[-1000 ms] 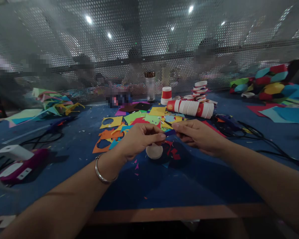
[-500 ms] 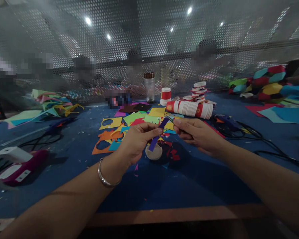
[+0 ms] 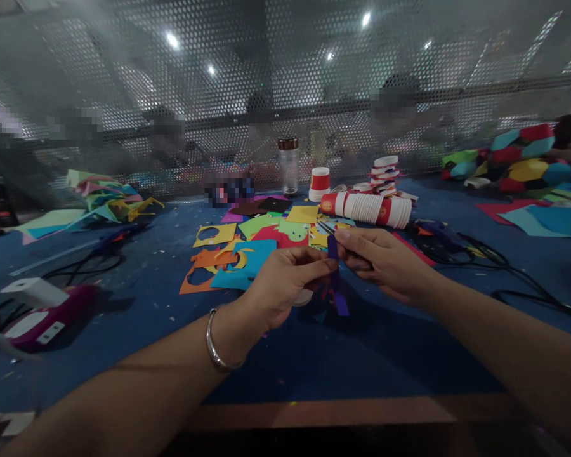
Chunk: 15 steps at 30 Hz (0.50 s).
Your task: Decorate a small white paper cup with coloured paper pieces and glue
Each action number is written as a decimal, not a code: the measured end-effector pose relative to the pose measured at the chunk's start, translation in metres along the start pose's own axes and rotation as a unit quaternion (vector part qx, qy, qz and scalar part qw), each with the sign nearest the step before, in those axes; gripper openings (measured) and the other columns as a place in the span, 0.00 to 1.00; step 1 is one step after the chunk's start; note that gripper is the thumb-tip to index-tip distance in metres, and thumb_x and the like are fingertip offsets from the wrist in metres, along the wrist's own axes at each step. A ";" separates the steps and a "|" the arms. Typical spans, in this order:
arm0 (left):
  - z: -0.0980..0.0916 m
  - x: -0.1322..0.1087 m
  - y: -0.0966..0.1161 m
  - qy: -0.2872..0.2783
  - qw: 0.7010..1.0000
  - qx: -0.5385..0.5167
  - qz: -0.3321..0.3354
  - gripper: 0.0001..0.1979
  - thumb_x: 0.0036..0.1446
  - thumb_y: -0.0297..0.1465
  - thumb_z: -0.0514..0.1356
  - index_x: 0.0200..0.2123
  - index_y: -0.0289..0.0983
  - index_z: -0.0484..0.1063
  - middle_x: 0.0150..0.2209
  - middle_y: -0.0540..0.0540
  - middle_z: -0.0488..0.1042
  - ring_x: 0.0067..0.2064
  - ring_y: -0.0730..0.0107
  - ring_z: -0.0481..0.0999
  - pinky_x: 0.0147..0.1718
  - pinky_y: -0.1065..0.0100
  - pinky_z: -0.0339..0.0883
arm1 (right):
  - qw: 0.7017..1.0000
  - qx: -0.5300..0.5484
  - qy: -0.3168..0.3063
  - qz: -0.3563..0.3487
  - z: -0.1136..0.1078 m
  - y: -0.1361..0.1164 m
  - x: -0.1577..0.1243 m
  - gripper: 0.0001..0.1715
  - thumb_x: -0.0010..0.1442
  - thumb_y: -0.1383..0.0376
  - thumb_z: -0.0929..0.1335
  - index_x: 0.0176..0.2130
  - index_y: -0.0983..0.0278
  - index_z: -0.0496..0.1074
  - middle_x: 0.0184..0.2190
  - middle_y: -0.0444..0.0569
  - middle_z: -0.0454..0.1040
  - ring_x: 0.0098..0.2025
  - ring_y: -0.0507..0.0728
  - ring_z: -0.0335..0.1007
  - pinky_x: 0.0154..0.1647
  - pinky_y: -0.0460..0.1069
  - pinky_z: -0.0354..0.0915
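A narrow purple paper strip hangs upright above the table, its lower end free. My left hand pinches the strip between thumb and fingers; a silver bangle is on that wrist. Close beside it, my right hand is closed around slim metal tweezers, whose two thin points face forward and left. The strip's top end lies at the right hand's fingertips; whether they grip it I cannot tell. Under my left hand a pale round disc is mostly hidden.
Coloured paper sheets and cut scraps spread ahead of my hands. Behind them are stacked paper cups, an upright cup and a glass bottle. A purple power strip lies left; a glue gun and cables lie right.
My left hand has moved right, closer to my right hand. The purple strip has swung from a slant to nearly upright. The disc is now more covered. My view has shifted slightly.
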State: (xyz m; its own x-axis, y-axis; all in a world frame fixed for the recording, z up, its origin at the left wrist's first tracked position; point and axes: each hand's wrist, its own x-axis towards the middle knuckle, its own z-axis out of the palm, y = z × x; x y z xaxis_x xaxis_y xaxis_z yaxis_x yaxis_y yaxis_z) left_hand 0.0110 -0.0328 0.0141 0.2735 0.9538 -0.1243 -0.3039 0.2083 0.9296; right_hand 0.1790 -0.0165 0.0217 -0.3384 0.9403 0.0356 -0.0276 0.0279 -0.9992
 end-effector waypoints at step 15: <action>-0.001 -0.001 0.000 0.001 1.000 0.000 -0.010 0.15 0.35 0.27 0.78 0.22 0.33 0.75 0.21 0.52 0.73 0.24 0.79 0.71 0.25 0.72 0.58 | 1.000 0.002 -0.021 0.007 0.001 -0.003 -0.003 0.30 0.50 0.43 0.77 0.24 0.64 0.67 0.16 0.32 0.49 0.17 0.43 0.36 0.15 0.43 0.34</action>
State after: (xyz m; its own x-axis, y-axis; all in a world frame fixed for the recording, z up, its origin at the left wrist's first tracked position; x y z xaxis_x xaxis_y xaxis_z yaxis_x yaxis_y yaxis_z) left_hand 0.0102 -0.0341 0.0137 0.2781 0.9498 -0.1434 -0.2993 0.2275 0.9266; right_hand 0.1789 -0.0199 0.0250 -0.3771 0.9259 0.0215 -0.0255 0.0128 -0.9996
